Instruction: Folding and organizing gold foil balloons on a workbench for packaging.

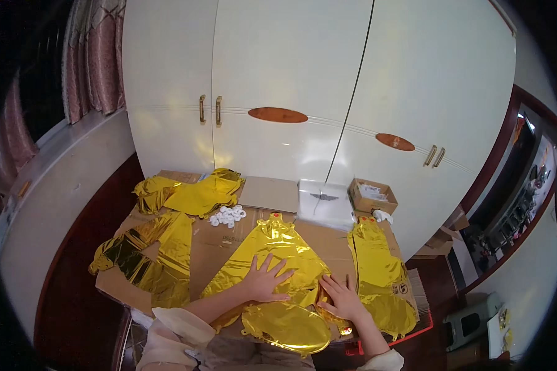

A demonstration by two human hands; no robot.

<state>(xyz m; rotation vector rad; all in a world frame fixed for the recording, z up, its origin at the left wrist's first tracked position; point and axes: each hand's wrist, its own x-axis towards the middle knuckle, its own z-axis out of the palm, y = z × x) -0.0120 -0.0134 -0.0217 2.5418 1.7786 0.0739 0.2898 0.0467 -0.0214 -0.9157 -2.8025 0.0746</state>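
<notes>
A flat, uninflated gold foil balloon (277,238) lies before me, with a small red spot at its far tip and a rounded lobe over the near edge. My left hand (268,279) presses flat on its middle, fingers spread. To the right, my right hand (341,297) rests palm down on the balloon's right edge, fingers stretched out; its fingertips touch the creased foil. More flat gold foil balloons lie about: one at the left (174,253), a heap at the far left (207,195), and a stack on the right (377,266).
Cardboard (211,247) covers the work surface. Behind are small white rolls (228,216), a brown cardboard sheet (269,194), clear plastic bags (325,207) and an open carton (374,201). White cabinet doors (278,62) rise at the back. A grey plastic stool (473,323) stands right.
</notes>
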